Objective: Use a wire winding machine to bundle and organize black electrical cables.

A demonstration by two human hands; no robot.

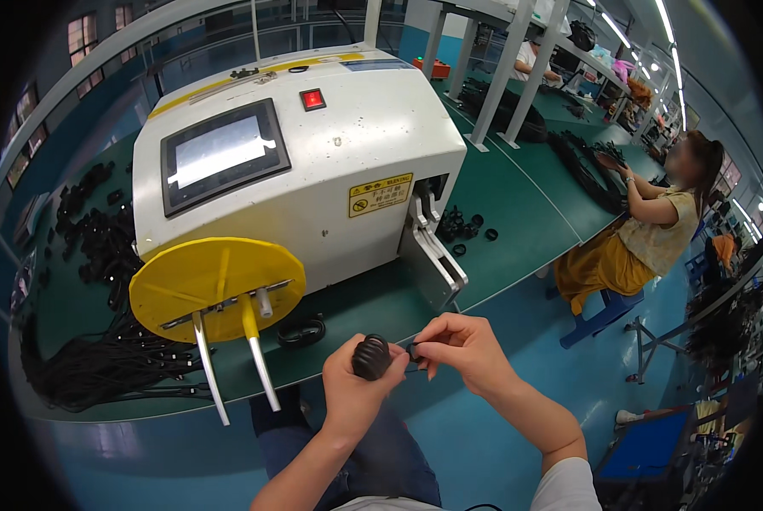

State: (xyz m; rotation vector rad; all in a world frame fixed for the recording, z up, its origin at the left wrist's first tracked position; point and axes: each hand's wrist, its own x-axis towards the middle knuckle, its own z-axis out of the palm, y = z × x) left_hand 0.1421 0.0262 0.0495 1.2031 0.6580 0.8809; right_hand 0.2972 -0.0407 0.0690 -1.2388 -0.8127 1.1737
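A coiled black cable (370,358) sits in my left hand (346,387), with the fingers and thumb wrapped round it. Just to its right, my right hand (471,353) pinches a small black piece (413,350), which looks like the cable's end. My fingers partly cover that piece. Both hands are above my lap, close to the front edge of the green table (347,311). Behind them on the table lies another wound black cable (301,330).
A white machine (356,140) carries a screen (224,153), a lit red switch (312,100), a yellow disc (173,285) with protruding metal rods, and a metal bracket (433,255). Black cables (100,370) pile up left; small black rings (460,228) lie right. A seated co-worker (654,221) handles cables.
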